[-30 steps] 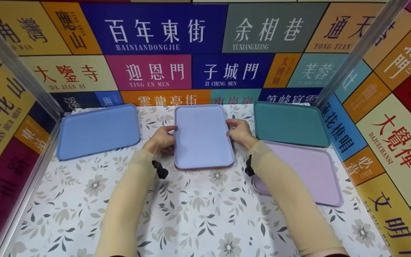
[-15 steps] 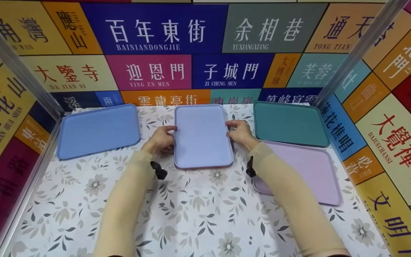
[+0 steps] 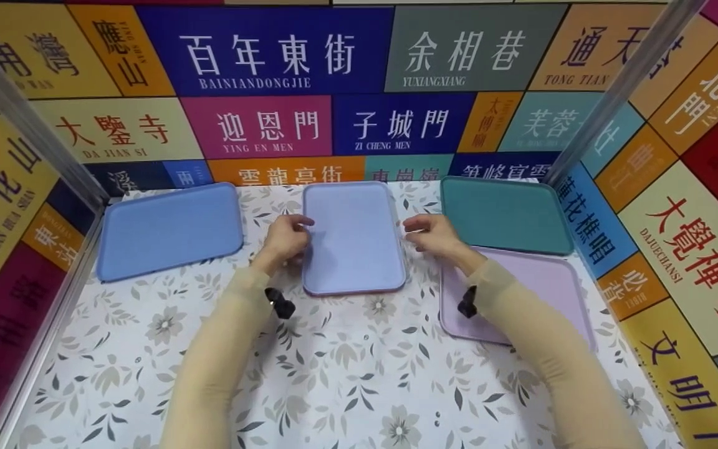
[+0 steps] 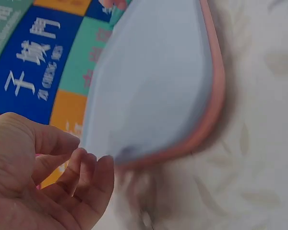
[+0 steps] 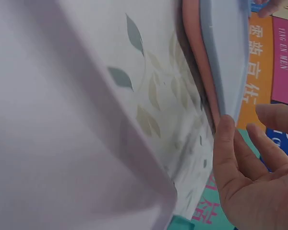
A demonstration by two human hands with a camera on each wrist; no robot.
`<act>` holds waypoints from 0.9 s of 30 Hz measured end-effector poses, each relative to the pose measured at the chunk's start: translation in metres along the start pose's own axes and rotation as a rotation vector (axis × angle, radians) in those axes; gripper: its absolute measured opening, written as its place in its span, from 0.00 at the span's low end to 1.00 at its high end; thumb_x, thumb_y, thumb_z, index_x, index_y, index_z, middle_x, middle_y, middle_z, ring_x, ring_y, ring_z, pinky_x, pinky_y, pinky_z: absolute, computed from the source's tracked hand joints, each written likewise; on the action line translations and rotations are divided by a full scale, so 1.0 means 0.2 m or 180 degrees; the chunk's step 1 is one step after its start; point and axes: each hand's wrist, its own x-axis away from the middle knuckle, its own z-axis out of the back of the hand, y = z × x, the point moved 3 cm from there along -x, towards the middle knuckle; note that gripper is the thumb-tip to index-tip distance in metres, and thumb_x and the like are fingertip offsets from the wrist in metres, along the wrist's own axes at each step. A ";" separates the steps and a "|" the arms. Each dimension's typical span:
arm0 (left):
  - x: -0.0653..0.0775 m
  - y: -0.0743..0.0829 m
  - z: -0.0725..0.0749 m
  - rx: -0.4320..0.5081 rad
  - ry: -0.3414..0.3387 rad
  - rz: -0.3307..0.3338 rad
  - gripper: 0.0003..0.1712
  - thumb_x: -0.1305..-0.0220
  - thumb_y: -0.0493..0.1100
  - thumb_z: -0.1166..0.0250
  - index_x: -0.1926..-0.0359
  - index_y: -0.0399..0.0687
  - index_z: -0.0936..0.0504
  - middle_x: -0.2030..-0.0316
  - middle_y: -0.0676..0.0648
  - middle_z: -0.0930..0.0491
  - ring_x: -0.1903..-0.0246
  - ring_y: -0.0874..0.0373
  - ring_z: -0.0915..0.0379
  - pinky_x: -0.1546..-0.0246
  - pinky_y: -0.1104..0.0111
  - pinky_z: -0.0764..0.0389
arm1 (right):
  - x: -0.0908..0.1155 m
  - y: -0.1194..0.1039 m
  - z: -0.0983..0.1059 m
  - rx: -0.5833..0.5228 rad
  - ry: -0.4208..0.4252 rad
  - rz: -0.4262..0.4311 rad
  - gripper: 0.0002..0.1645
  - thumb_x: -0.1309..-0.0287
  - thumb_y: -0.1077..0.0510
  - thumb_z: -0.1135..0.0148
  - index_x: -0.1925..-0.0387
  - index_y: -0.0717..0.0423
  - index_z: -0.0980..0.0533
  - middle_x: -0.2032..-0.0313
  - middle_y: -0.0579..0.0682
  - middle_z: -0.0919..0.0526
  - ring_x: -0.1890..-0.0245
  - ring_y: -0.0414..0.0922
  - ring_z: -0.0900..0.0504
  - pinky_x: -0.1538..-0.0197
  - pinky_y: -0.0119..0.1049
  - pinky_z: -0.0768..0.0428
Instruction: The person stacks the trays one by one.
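A pale blue tray [image 3: 353,240] lies in the middle of the table on top of a coral tray [image 4: 220,76], whose rim shows just under it. My left hand [image 3: 286,239] is at the left edge of the pale blue tray, fingertips overlapping the rim in the head view. In the left wrist view its loosely bent fingers [image 4: 103,184] and thumb have nothing between them. To the right of the stack, with a gap of tablecloth between, my right hand [image 3: 435,237] holds nothing, its fingers spread apart. It is nearest the green tray [image 3: 508,215].
A blue tray [image 3: 172,231] lies at the back left, slightly turned. Below the green tray lies a lilac tray [image 3: 540,293], partly behind my right forearm. Printed panels [image 3: 265,125] wall the floral tablecloth [image 3: 334,374] at the back and both sides.
My right hand has let go of the stacked trays' right edge and moved right. My left hand's fingers have loosened at the left edge. The trays stay in place.
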 end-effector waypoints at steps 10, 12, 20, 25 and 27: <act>0.06 0.21 -0.17 0.0003 -0.0119 -0.0586 0.25 0.30 0.34 0.40 0.36 0.36 0.12 0.63 0.45 0.16 0.70 0.45 0.12 0.63 0.51 0.04 | 0.12 0.05 0.25 0.0024 0.0110 -0.0106 0.31 0.27 0.65 0.32 0.27 0.71 0.23 0.29 0.73 0.19 0.51 0.38 0.14 0.51 0.28 0.08; 0.07 0.23 -0.23 0.0040 -0.0175 -0.0553 0.25 0.30 0.34 0.39 0.36 0.37 0.12 0.63 0.46 0.15 0.65 0.41 0.10 0.63 0.51 0.04 | 0.15 0.07 0.30 0.0028 0.0124 -0.0147 0.32 0.27 0.64 0.32 0.26 0.71 0.24 0.28 0.73 0.19 0.52 0.36 0.14 0.51 0.27 0.09; 0.01 0.26 -0.50 -0.0006 -0.0491 -0.0491 0.25 0.34 0.33 0.37 0.38 0.39 0.10 0.65 0.44 0.09 0.72 0.48 0.11 0.70 0.58 0.06 | 0.23 0.19 0.50 0.0128 0.0247 -0.0268 0.34 0.26 0.62 0.32 0.25 0.73 0.26 0.30 0.77 0.20 0.60 0.30 0.13 0.53 0.28 0.08; -0.18 0.17 -0.74 -0.0079 -0.0546 -0.0495 0.24 0.40 0.36 0.36 0.44 0.51 0.07 0.66 0.51 0.08 0.79 0.58 0.14 0.76 0.64 0.09 | 0.28 0.23 0.59 0.0287 0.0248 -0.0320 0.33 0.26 0.60 0.31 0.26 0.72 0.25 0.30 0.75 0.20 0.59 0.29 0.14 0.53 0.27 0.08; -0.21 0.16 -0.82 -0.0111 -0.0612 -0.0426 0.25 0.42 0.36 0.35 0.44 0.55 0.07 0.67 0.53 0.08 0.78 0.58 0.12 0.75 0.63 0.08 | 0.31 0.25 0.62 0.0357 0.0228 -0.0364 0.33 0.25 0.59 0.32 0.25 0.71 0.25 0.29 0.75 0.20 0.59 0.28 0.15 0.51 0.27 0.09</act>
